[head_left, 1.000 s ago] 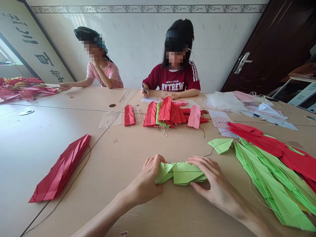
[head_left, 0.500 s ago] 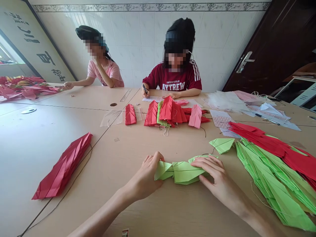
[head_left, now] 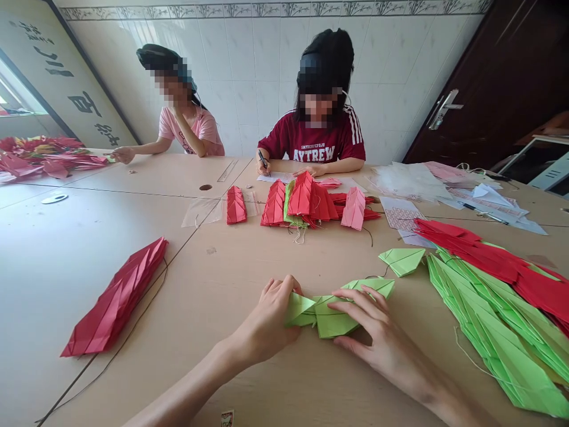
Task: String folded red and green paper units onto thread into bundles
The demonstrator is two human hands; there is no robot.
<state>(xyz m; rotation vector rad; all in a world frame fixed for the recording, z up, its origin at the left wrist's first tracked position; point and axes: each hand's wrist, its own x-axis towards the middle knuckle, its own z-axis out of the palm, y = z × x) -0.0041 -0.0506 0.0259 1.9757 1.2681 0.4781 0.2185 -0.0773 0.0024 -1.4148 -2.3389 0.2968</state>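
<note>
A small stack of folded green paper pieces lies on the wooden table in front of me. My left hand pinches its left end between thumb and fingers. My right hand curls over the right part, with fingertips on top and the thumb under the near edge. One green tip sticks out past my right fingers. A dark thread runs from the stack toward a single folded green piece a little further right.
A long spread of green folded pieces and red ones lies at the right. A red folded bundle sits at the left. Red and pink bundles lie mid-table. Two people sit opposite; one writes with a pen.
My right hand has slid left and curled over the green stack, pushing the pieces closer together. The stack's right tip now shows beyond my fingers. My left hand kept its grip.
</note>
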